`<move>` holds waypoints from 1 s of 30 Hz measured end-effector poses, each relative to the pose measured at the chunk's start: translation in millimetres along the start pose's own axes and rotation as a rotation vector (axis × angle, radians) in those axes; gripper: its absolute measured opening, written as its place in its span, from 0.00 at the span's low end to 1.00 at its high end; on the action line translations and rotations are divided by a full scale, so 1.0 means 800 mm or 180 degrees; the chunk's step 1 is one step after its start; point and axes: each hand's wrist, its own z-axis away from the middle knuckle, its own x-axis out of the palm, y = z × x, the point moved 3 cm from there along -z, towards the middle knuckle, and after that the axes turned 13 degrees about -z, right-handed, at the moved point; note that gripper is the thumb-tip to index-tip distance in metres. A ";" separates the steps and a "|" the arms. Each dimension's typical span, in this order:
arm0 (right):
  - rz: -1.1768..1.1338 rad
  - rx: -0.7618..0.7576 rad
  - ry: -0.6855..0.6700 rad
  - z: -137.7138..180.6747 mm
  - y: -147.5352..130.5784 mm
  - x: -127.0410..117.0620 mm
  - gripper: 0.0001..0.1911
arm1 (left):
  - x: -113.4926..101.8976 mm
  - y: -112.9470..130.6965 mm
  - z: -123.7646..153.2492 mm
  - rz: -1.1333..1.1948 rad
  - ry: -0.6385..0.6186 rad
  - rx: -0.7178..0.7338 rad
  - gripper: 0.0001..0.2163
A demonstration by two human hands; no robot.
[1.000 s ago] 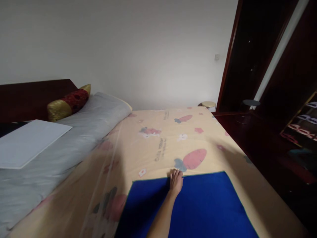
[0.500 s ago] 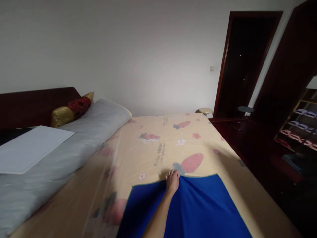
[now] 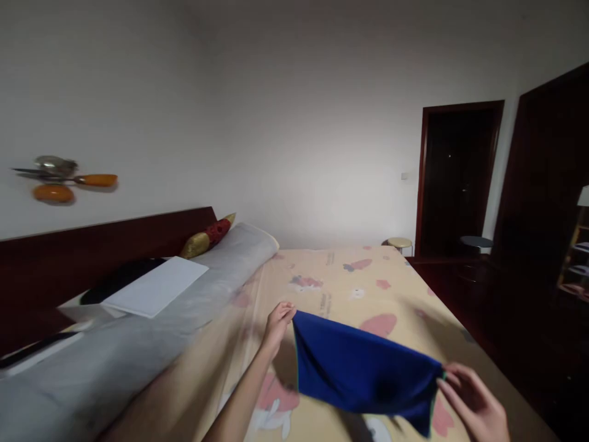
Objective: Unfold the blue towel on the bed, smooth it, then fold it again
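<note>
A blue cloth (image 3: 363, 371) hangs stretched in the air above the bed (image 3: 368, 294). My left hand (image 3: 277, 323) pinches its upper left corner. My right hand (image 3: 473, 405) grips its right corner, lower and nearer to me. The cloth sags between the two hands and is off the cream bedsheet printed with pink and blue shapes.
A long grey bolster (image 3: 138, 362) lies along the dark wooden headboard (image 3: 105, 245), with a white flat pad (image 3: 156, 293) and a red and gold cushion (image 3: 207, 236) on it. A small round stool (image 3: 399, 243) stands by the dark doorway (image 3: 455, 178). Dark furniture (image 3: 547, 209) lines the right side.
The blue cloth lay flat on the bed under one hand; now both hands hold it up by its corners. The view has lifted and turned left.
</note>
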 end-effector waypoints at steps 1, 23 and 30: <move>-0.0146 0.0160 0.0060 -0.019 -0.010 -0.005 0.21 | -0.018 0.012 0.014 0.0104 -0.0039 -0.0009 0.17; 0.0986 0.0154 -0.1237 -0.093 -0.141 -0.047 0.26 | -0.145 0.105 0.164 -0.0512 -0.0382 0.0096 0.16; 0.1691 -0.0081 -0.1442 -0.087 -0.144 -0.064 0.20 | -0.156 0.113 0.166 -0.0864 -0.0297 0.0437 0.12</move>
